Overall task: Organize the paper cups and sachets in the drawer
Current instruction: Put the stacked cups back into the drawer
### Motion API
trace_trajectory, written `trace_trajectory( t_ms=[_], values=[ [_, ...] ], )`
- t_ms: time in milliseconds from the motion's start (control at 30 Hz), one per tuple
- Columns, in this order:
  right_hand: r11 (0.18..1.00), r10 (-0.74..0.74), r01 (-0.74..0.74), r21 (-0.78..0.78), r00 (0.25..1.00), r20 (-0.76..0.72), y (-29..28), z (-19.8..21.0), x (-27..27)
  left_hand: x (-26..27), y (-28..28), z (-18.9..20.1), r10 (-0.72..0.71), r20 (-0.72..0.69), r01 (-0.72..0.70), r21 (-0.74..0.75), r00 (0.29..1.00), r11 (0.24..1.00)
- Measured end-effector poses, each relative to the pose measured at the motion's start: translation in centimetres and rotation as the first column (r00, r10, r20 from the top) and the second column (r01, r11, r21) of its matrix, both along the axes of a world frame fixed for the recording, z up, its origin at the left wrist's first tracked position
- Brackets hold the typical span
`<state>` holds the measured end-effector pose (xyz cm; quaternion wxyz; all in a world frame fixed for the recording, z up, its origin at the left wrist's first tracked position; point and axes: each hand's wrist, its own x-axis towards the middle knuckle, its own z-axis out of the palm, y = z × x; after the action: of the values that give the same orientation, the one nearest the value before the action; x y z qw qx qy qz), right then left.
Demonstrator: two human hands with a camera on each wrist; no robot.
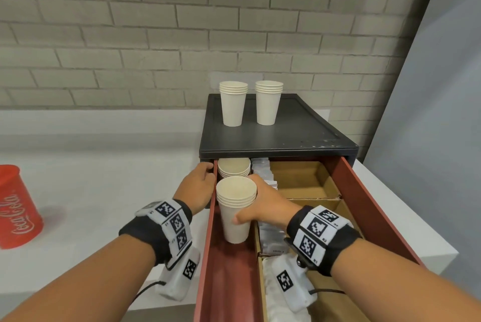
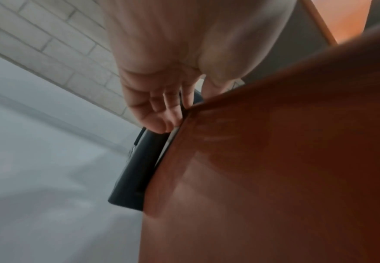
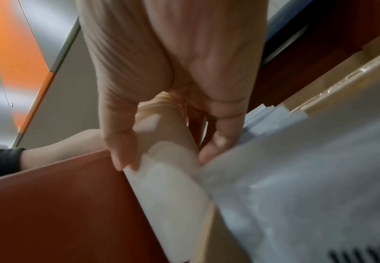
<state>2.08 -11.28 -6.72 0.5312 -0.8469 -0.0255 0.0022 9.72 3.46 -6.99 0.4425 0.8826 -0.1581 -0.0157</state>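
A red drawer is pulled out of a dark grey cabinet. My right hand grips a stack of cream paper cups upright in the drawer's left lane. The right wrist view shows thumb and fingers wrapped round the cup stack. Another cup stack stands behind it at the lane's back. White sachets fill the cardboard slot beside the lane. My left hand rests on the outside of the drawer's left wall, fingers fairly straight at the cabinet seam.
Two more cup stacks stand on the cabinet top. Cardboard compartments take up the drawer's right side. A red Coca-Cola cup sits far left on the white counter. A brick wall runs behind.
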Motion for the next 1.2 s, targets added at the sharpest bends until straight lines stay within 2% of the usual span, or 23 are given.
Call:
trace_trajectory(
  t_ms=[133,367,500,633,733,833,933,1033,1100,1200],
  values=[
    [0.985,-0.066,0.059,-0.162,0.997,-0.037,-0.2,-1.4,0.8,-0.1,-0.3,-0.8,-0.015,0.005,0.015,-0.015,1.000,1.000],
    [0.963,-0.077,0.071,-0.262,0.997,-0.010,-0.5,-1.9,0.5,-0.4,-0.3,-0.3,-0.031,0.036,0.030,0.053,0.999,0.998],
    [0.945,-0.079,0.080,-0.317,0.997,0.017,-0.4,-1.8,0.5,0.1,0.0,1.2,0.023,0.102,-0.026,0.030,0.994,0.999],
    [0.907,-0.042,0.013,-0.420,0.997,-0.061,-0.9,-0.6,0.8,1.8,0.2,3.3,0.045,0.137,-0.045,-0.003,0.990,0.999],
    [0.877,-0.003,-0.065,-0.476,0.990,-0.141,-2.2,2.3,1.6,3.1,-0.2,5.4,0.043,0.148,-0.040,-0.023,0.988,0.999],
    [0.940,-0.052,0.000,-0.342,0.988,-0.145,-4.2,5.8,2.8,4.5,-1.1,7.7,0.029,0.118,-0.025,-0.039,0.993,0.999],
    [0.978,-0.208,0.208,-0.014,0.971,-0.119,-5.9,9.0,4.9,6.2,-2.2,10.0,0.018,0.070,-0.014,-0.069,0.997,0.997],
    [0.865,-0.337,0.355,0.356,0.935,-0.114,-7.6,11.2,8.0,8.0,-3.8,11.8,0.022,-0.041,-0.025,-0.072,0.999,0.997],
    [0.802,-0.393,0.402,0.441,0.912,-0.116,-8.8,11.7,10.4,8.7,-4.8,12.6,0.026,-0.123,-0.033,-0.053,0.992,0.998],
    [0.755,-0.451,0.467,0.459,0.879,-0.154,-10.3,11.9,12.8,10.3,-6.0,13.0,0.047,-0.174,-0.051,-0.020,0.984,0.998]
  ],
)
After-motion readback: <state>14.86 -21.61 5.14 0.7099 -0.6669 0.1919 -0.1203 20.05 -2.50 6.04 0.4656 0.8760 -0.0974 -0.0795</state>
